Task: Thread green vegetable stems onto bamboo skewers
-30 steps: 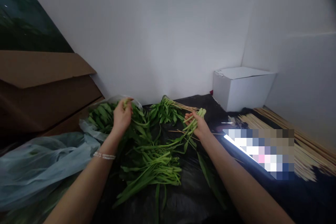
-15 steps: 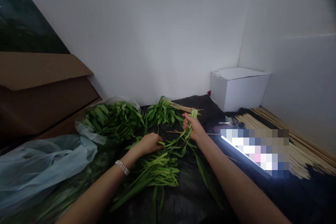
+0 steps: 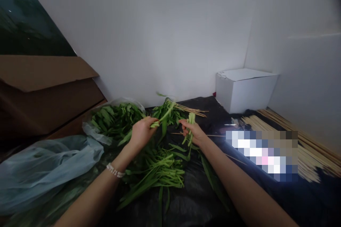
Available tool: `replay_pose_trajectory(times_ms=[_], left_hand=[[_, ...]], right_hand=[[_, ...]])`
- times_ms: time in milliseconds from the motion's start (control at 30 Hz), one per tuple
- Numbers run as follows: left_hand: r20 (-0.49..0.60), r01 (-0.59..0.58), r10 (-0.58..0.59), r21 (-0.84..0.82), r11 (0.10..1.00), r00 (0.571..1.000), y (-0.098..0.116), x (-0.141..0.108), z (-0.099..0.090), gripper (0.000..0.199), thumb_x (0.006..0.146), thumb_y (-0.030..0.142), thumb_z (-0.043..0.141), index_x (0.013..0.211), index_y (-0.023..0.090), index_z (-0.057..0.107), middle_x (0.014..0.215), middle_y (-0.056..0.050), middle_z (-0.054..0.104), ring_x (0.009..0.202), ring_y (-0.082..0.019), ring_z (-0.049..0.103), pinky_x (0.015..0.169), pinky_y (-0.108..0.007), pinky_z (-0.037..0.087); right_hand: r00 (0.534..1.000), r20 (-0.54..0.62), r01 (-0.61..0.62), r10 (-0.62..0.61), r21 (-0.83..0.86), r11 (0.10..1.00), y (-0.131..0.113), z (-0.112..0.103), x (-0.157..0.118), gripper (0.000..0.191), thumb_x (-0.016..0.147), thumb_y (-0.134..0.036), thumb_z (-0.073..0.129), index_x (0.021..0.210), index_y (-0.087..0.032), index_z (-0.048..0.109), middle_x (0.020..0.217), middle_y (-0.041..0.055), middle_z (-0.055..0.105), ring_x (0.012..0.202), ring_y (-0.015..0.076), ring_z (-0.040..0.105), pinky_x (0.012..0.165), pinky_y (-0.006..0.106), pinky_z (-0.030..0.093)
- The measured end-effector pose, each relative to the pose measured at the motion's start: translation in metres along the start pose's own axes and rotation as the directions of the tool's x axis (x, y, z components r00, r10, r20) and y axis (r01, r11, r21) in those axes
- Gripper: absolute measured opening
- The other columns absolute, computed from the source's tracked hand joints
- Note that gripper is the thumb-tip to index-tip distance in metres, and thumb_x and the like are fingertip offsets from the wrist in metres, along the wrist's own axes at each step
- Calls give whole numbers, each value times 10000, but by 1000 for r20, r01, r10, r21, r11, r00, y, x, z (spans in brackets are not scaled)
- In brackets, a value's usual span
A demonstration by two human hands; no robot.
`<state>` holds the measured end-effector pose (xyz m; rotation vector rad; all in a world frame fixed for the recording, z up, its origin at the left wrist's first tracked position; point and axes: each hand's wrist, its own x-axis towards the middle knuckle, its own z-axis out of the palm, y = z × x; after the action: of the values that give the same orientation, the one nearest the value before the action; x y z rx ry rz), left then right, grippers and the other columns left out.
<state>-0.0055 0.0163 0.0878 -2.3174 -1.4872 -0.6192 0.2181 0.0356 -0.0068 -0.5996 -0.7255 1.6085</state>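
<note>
My left hand (image 3: 144, 130) is closed around leafy green stems (image 3: 165, 114) that look like water spinach; their cut ends poke out beside the thumb. My right hand (image 3: 195, 133) grips a short upright bunch of pale green stems (image 3: 191, 117), with leaves trailing below. Beneath and between the hands, a pile of cut greens (image 3: 166, 170) lies on black plastic sheeting (image 3: 197, 195). Behind them are leafy greens threaded on thin wooden skewers (image 3: 193, 109). A single skewer (image 3: 215, 136) lies beside my right wrist.
More leaves fill a clear plastic bag (image 3: 135, 103) at the left, near a crumpled pale bag (image 3: 53, 170). An open cardboard box (image 3: 50, 103) stands behind these. At the right are a white box (image 3: 246, 90), a bright, partly pixelated screen, and many loose wooden skewers (image 3: 306, 163).
My left hand has risen from the cut pile and moved left, carrying stems. My right hand still holds its bunch and has shifted slightly left and down.
</note>
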Motion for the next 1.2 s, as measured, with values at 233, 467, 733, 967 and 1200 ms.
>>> replay_pose_trajectory(times_ms=[233, 467, 733, 967, 1200], left_hand=[[65, -198, 194, 69, 978, 979, 29, -25, 27, 252, 830, 159, 572, 1039, 225, 697, 886, -46, 700, 821, -205, 651, 692, -275, 444], [22, -230, 229, 94, 969, 973, 20, -35, 33, 237, 843, 164, 584, 1039, 223, 701, 846, -42, 716, 784, -201, 666, 675, -275, 465], [-223, 258, -255, -19, 966, 941, -55, -34, -11, 239, 867, 330, 564, 988, 206, 729, 967, -51, 753, 867, -229, 695, 696, -275, 467], [-204, 206, -238, -166, 964, 950, -51, -39, -20, 284, 861, 410, 564, 924, 195, 738, 897, -50, 746, 816, -207, 679, 696, -261, 448], [-12, 7, -12, -346, 938, 1000, -10, -18, -19, 247, 850, 386, 592, 863, 196, 750, 811, -46, 683, 742, -165, 629, 686, -247, 433]], right_hand=[[997, 69, -17, 16, 26, 1000, 10, 9, -6, 343, 561, -285, 853, 833, -146, 696, 622, -40, 606, 411, 33, 422, 395, 183, 388], [995, 103, -1, 2, -12, 1000, 11, 8, -5, 333, 594, -282, 823, 873, -140, 710, 563, -57, 553, 399, 35, 392, 395, 192, 386], [1000, 26, 9, -11, 76, 997, -4, -5, 1, 239, 594, -230, 748, 814, -162, 681, 587, -51, 577, 390, 29, 361, 365, 173, 332], [999, 39, 13, -16, 84, 996, -7, -5, -1, 200, 592, -246, 723, 763, -153, 681, 520, -59, 533, 376, 21, 301, 357, 163, 287], [999, 45, 13, -16, 68, 998, -5, -4, -1, 270, 577, -251, 777, 809, -145, 689, 587, -44, 585, 391, 19, 334, 358, 160, 294]])
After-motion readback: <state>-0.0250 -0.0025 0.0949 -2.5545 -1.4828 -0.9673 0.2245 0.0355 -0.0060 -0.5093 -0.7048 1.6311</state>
